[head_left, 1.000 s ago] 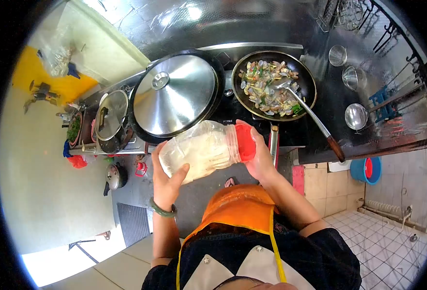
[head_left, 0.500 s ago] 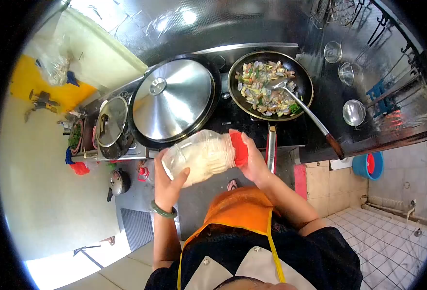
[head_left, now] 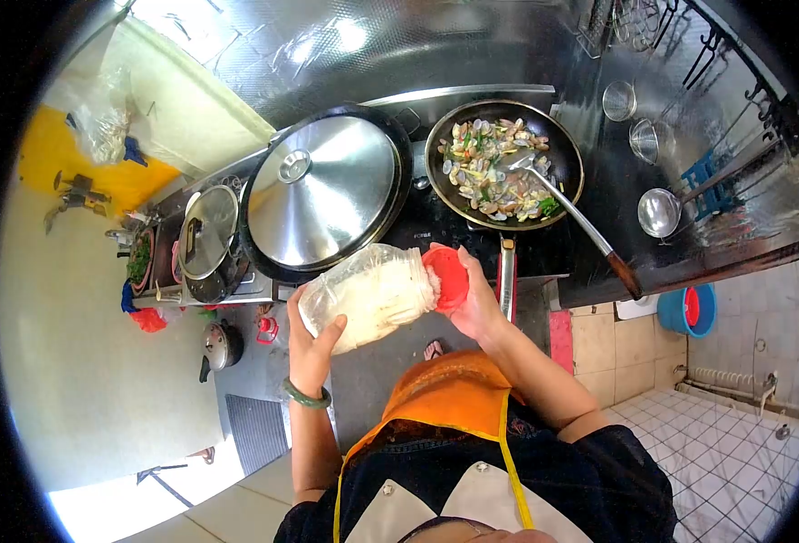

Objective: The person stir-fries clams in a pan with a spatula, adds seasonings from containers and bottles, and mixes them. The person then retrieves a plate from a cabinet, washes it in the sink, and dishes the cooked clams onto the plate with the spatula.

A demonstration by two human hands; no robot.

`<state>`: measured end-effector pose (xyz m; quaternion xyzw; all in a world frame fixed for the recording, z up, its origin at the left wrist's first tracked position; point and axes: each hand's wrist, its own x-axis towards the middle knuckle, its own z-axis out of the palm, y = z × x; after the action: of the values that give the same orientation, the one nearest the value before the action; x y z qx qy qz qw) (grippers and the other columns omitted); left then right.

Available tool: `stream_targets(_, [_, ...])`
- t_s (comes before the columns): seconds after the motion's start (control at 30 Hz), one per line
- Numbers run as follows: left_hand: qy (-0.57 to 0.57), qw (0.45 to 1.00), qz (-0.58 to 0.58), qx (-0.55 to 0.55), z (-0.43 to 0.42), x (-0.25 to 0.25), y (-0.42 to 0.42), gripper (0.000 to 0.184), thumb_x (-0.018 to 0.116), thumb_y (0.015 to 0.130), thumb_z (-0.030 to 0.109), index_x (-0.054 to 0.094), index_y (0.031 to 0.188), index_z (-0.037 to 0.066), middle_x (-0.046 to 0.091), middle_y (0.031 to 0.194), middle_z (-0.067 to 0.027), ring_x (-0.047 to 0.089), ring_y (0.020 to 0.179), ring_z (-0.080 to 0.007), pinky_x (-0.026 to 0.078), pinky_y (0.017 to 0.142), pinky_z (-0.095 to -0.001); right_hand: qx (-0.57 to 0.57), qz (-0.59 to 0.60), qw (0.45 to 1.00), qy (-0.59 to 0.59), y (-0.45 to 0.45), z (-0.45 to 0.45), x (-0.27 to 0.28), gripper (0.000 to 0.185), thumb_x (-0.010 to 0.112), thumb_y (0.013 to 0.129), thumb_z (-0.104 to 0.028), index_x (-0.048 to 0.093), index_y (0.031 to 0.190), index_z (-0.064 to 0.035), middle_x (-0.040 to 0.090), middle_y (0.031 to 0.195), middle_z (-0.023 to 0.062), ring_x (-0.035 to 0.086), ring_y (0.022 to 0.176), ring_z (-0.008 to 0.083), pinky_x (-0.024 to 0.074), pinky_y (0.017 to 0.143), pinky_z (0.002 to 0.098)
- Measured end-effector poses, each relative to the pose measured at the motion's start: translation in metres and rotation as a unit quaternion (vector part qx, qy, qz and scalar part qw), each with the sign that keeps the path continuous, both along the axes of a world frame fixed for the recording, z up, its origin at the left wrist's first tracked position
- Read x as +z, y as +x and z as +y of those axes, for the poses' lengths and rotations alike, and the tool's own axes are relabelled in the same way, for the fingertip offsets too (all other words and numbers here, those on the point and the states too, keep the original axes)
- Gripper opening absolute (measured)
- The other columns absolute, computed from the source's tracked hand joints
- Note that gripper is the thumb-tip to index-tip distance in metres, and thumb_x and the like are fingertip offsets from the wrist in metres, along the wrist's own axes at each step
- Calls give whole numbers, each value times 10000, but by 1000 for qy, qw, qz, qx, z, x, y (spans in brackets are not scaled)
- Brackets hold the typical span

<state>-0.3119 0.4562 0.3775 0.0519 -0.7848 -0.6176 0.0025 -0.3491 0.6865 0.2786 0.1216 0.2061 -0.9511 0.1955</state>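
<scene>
My left hand is wrapped round the bottom end of a clear plastic jar filled with a pale powder. The jar lies tilted on its side, its mouth toward the right. At that mouth my right hand grips a red lid, whose round face is turned partly toward me. Whether lid and rim still touch, I cannot tell. Beyond my hands, a frying pan holds clams with bits of green. A metal spatula rests in it, its wooden handle over the counter.
Left of the pan stands a large wok with a steel lid. Farther left is a pot with a glass lid. The pan's handle sticks out toward me. Strainers and a ladle hang at the right.
The red lid has tipped away from the jar's mouth, so more of its round face shows. The jar has shifted slightly left. Pan and spatula stay in place.
</scene>
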Motion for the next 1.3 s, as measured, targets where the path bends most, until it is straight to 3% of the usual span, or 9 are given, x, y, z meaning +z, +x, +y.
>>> stream_targets(0.13, [69, 997, -2, 20, -6, -16, -1, 651, 623, 785, 106, 302, 1337, -23, 488, 1218, -145, 488, 1120, -226, 381, 975, -334, -24, -2, 999, -34, -10, 9, 0, 484, 433, 931, -477, 493, 1261, -128, 577, 1184, 56, 543, 1102, 208, 443, 923, 421])
stream_targets(0.37, [392, 917, -66, 39, -2, -58, 19, 573, 578, 859, 186, 365, 1351, -16, 479, 1321, -131, 487, 1197, -246, 392, 999, -369, -148, 130, 958, 210, -87, 89, 44, 476, 430, 941, -446, 475, 1268, -102, 594, 1079, 129, 622, 929, 255, 548, 773, 407])
stream_targets(0.47, [424, 903, -62, 22, 6, -63, 26, 567, 554, 872, 213, 360, 1352, -17, 487, 1311, -131, 495, 1187, -247, 387, 1004, -373, -201, 201, 890, 358, -137, 123, 52, 459, 476, 937, -414, 470, 1284, -113, 569, 1119, 123, 619, 921, 224, 560, 749, 373])
stream_targets(0.6, [431, 899, -80, -3, 8, -71, 30, 577, 543, 873, 253, 361, 1350, -16, 483, 1309, -133, 488, 1194, -243, 383, 1001, -364, -131, 117, 935, 308, -175, 137, 56, 469, 512, 923, -427, 481, 1258, -101, 590, 1075, 91, 612, 914, 201, 551, 726, 382])
stream_targets(0.73, [408, 910, -77, 6, 9, -71, 35, 585, 538, 874, 254, 349, 1353, -22, 488, 1302, -137, 493, 1187, -246, 381, 1000, -360, -106, 117, 894, 418, -221, 171, -6, 376, 509, 911, -463, 560, 1057, -120, 626, 942, 58, 619, 788, 192, 526, 626, 381])
stream_targets(0.97, [450, 888, -96, 11, 4, -79, 32, 588, 546, 881, 269, 350, 1351, -26, 493, 1303, -138, 493, 1192, -244, 390, 996, -362, -153, 4, 954, 257, -194, 156, 34, 529, 502, 889, -515, 482, 1187, -78, 538, 1162, 187, 537, 1050, 393, 489, 838, 537])
stream_targets(1.07, [487, 866, -110, 10, 12, -82, 23, 576, 547, 891, 274, 358, 1346, -23, 503, 1295, -134, 505, 1182, -237, 411, 976, -358, -119, 38, 977, 173, -170, 146, 58, 538, 486, 895, -517, 472, 1212, -82, 539, 1166, 188, 543, 1053, 384, 489, 835, 543])
stream_targets(1.2, [491, 863, -121, -1, 33, -97, -4, 514, 521, 918, 301, 393, 1326, 16, 557, 1228, -107, 586, 1057, -221, 501, 814, -359, -36, 176, 962, 205, -130, 117, 115, 524, 420, 934, -491, 458, 1276, -96, 564, 1139, 170, 586, 1007, 346, 502, 841, 509])
stream_targets(1.3, [504, 853, -133, -38, 55, -105, -26, 496, 505, 924, 352, 421, 1302, 43, 590, 1182, -88, 627, 957, -215, 536, 657, -343, -20, 298, 844, 445, -99, 77, 130, 532, 422, 945, -414, 426, 1351, -70, 555, 1217, 145, 548, 1119, 257, 452, 939, 392])
